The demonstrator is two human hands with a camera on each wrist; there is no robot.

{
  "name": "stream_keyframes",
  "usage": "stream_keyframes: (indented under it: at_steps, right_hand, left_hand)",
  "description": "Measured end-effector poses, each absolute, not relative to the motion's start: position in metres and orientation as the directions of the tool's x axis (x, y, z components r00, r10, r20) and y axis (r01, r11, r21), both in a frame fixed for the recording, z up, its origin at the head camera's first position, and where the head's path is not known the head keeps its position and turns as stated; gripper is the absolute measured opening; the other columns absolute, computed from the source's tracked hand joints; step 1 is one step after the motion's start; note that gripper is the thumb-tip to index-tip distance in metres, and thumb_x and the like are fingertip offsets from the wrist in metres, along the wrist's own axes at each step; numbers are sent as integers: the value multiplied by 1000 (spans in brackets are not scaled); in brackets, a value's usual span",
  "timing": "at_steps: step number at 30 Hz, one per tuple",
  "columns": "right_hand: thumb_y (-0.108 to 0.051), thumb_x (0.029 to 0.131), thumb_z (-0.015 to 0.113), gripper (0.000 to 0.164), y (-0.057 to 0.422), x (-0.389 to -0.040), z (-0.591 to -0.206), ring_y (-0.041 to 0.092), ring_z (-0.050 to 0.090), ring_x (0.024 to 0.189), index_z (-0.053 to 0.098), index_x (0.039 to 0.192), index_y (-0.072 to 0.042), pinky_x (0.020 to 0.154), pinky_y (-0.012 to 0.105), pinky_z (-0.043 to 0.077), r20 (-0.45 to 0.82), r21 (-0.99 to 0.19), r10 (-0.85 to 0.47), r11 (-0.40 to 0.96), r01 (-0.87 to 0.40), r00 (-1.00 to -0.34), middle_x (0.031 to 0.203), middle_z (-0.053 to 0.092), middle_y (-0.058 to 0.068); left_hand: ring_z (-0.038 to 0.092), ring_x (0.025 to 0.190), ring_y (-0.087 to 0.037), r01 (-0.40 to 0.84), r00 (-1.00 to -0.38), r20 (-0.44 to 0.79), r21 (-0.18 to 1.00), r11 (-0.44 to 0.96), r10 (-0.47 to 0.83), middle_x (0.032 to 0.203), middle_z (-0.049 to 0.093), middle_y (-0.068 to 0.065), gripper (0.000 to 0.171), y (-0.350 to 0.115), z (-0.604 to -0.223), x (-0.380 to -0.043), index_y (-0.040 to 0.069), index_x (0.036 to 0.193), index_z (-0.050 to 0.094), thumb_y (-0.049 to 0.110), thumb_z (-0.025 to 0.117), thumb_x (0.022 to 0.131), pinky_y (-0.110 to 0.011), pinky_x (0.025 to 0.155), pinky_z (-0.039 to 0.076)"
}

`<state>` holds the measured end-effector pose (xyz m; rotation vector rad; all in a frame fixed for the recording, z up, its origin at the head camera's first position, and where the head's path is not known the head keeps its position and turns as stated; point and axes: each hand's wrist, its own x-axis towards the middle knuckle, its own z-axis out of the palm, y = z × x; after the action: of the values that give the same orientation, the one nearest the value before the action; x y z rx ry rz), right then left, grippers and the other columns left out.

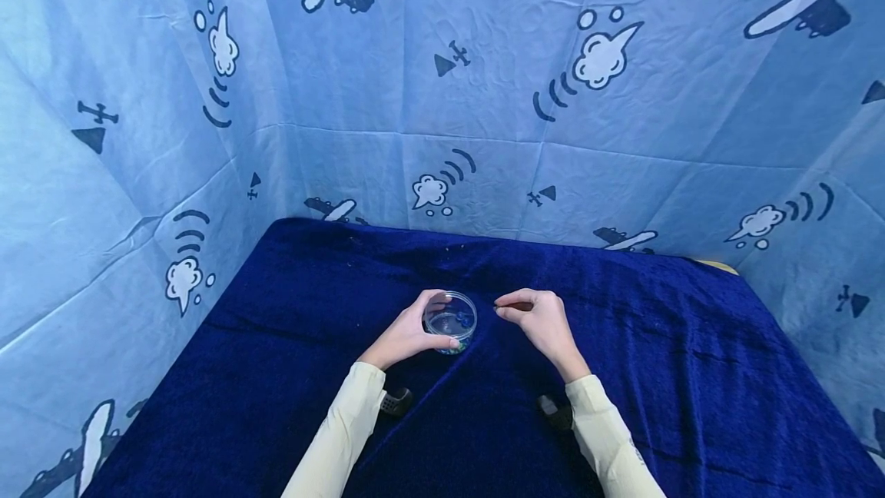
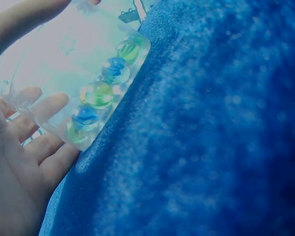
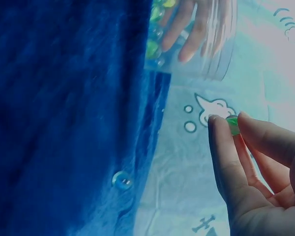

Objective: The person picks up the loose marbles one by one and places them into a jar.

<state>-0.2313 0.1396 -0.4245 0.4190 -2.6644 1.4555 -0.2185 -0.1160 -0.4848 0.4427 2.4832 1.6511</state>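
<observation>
A clear round jar (image 1: 449, 320) stands on the blue cloth, its mouth up. My left hand (image 1: 409, 333) grips it from the left, thumb at the near side and fingers around the far side. Green and blue glass marbles (image 2: 97, 95) lie along the jar's bottom in the left wrist view. To the jar's right, my right hand (image 1: 542, 327) is raised apart from it. Between thumb and fingertips it pinches a green marble (image 3: 233, 125), mostly covered by the fingers.
A bluish marble (image 3: 122, 180) lies loose on the dark blue velvet cloth (image 1: 290, 306) in the right wrist view. A light blue curtain (image 1: 498, 98) printed with planes and clouds hangs behind the table and along its sides. A yellow edge (image 1: 719, 266) shows at the back right corner.
</observation>
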Motion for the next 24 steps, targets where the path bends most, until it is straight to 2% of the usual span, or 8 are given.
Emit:
stream_keyframes:
  at_steps: [5,13,24]
  right_hand:
    - [-4,88,79,10,130,-230,-419,25,75,92,81,97,-1,77,25,54,201,-825,-209,491,-280,-957,97,79,11]
    - [-5,89,79,10,118,-228,-414,26,75,93,81,99,-2,81,37,56,191,-835,-226,475,-279,-955,100,78,11]
    - [-5,89,80,9,106,-227,-415,26,75,93,81,97,-2,81,41,58,219,-830,-253,459,-316,-942,98,78,10]
  left_hand:
    - [49,140,-26,171,-949,58,920,353,310,149,55,-4,81,-116,-484,-219,16,148,45,31,88,81,-50,116,36]
    - [49,140,-26,165,-947,53,926,339,315,149,55,-4,79,-116,-482,-218,16,148,45,30,88,83,-51,115,37]
    - [50,138,-26,165,-947,51,925,343,317,149,54,-7,81,-117,-483,-218,15,149,44,32,88,82,-50,114,38]
